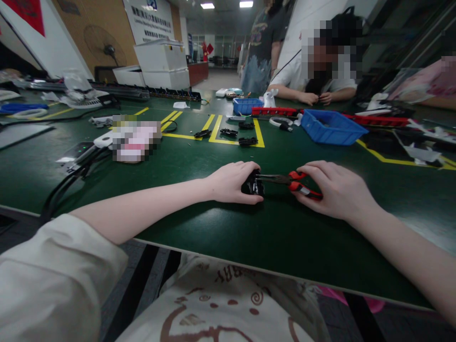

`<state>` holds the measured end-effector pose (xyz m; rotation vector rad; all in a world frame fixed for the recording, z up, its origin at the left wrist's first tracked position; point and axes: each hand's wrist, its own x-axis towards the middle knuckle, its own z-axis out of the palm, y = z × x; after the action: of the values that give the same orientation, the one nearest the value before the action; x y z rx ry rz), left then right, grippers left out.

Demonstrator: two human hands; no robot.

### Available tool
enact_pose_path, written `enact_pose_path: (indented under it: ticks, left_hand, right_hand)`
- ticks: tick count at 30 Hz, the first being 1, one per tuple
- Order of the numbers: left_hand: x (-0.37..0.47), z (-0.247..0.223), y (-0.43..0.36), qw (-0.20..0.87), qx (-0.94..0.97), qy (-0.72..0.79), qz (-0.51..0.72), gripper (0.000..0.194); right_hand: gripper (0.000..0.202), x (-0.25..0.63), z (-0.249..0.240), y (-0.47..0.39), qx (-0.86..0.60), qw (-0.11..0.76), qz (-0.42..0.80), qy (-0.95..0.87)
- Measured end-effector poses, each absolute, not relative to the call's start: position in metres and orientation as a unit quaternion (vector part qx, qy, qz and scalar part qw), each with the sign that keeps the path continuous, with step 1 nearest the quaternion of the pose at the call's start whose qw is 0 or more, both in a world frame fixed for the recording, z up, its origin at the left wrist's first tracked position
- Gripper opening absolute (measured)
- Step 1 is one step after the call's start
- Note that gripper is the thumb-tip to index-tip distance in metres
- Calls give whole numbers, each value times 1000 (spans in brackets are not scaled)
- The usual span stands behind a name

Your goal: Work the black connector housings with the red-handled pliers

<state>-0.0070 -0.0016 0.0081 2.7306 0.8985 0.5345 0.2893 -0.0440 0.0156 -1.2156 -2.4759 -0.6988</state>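
Note:
Just above the green table, my left hand (233, 183) is closed around a small glossy black part (254, 184), thumb below and fingers over the top. A pair of long-nose pliers (285, 179) with red and black handles is gripped in my right hand (335, 187). The pliers point left, and their narrow jaws reach the black part at its upper right. Whether the jaws are clamped on it is too small to tell. Beyond my hands, several similar black parts (229, 132) lie in and beside a yellow taped square.
A blue bin (329, 127) stands beyond my right hand, with a smaller blue bin (247, 105) farther back. On the left lie a pink-and-white device (137, 141) and black cables (69, 179). A co-worker (320, 71) sits across the table (199, 228); another person stands behind.

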Motion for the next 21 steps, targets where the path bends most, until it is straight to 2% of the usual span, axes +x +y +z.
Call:
enact_pose_path:
  ticks: [8, 21]
  left_hand:
    - [-7, 9, -2, 109, 928, 308, 177, 68]
    - [-7, 9, -2, 110, 929, 303, 180, 69]
  right_hand:
    - [33, 288, 16, -46, -430, 142, -228, -862]
    - [40, 291, 17, -45, -421, 176, -247, -855]
